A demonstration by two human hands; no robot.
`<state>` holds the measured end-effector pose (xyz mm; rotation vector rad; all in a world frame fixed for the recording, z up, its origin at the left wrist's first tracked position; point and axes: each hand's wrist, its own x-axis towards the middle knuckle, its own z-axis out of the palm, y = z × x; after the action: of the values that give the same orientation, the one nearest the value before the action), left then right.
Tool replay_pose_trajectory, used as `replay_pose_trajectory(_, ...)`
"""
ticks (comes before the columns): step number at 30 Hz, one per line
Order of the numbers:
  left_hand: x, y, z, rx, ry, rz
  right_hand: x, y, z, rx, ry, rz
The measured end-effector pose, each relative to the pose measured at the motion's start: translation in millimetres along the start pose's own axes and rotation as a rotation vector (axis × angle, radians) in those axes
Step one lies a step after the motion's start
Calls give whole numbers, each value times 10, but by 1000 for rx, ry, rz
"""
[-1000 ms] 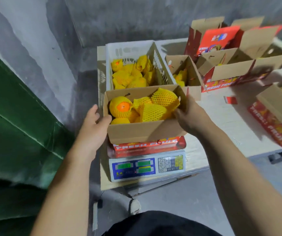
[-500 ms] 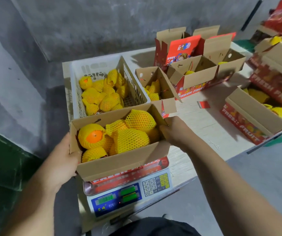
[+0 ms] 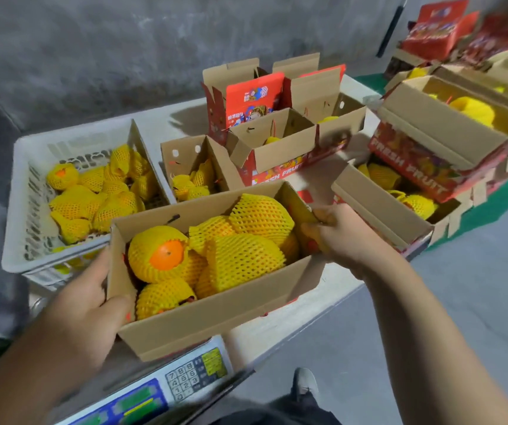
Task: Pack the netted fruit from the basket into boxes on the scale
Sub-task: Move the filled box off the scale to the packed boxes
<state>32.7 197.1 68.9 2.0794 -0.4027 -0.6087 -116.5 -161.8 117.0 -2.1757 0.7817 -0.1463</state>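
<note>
A cardboard box (image 3: 203,320) full of fruit in yellow foam nets (image 3: 246,237) is held between both hands above the scale (image 3: 167,391), tilted and lifted off its pan. My left hand (image 3: 84,305) grips the box's left end, thumb over the rim. My right hand (image 3: 338,231) grips its right end. The white plastic basket (image 3: 22,191) behind on the left holds several more netted fruit (image 3: 93,197).
Another small open box (image 3: 185,154) with netted fruit stands beside the basket. Red "FRESH FRUIT" boxes (image 3: 292,142) stand open at the back of the table. More filled boxes (image 3: 430,148) are stacked at the right. Grey floor lies beyond the table's front edge.
Both hands have lifted the filled box off the scale and carried it rightward. My view has swung right, bringing the stacked boxes into sight.
</note>
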Motion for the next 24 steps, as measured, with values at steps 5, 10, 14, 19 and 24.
replay_pose_trajectory(5,318,754,1074,13,-90,-21,327,981,-723,58,16,111)
replay_pose_trajectory(10,1079,1234,2021,112,-232,-11,775,1886,-1197,74,46,263)
replay_pose_trajectory(14,1781,1472,2495,156,-256,-27,1000,2232,-1214,21,83,283)
replay_pose_trajectory(19,2145,1457,3102,431,172,14,1051,2425,-968,-41,179,179)
replay_pose_trajectory(24,1475,1397,4064,-10,544,-268,1314,2373,-1034,-236,277,-32)
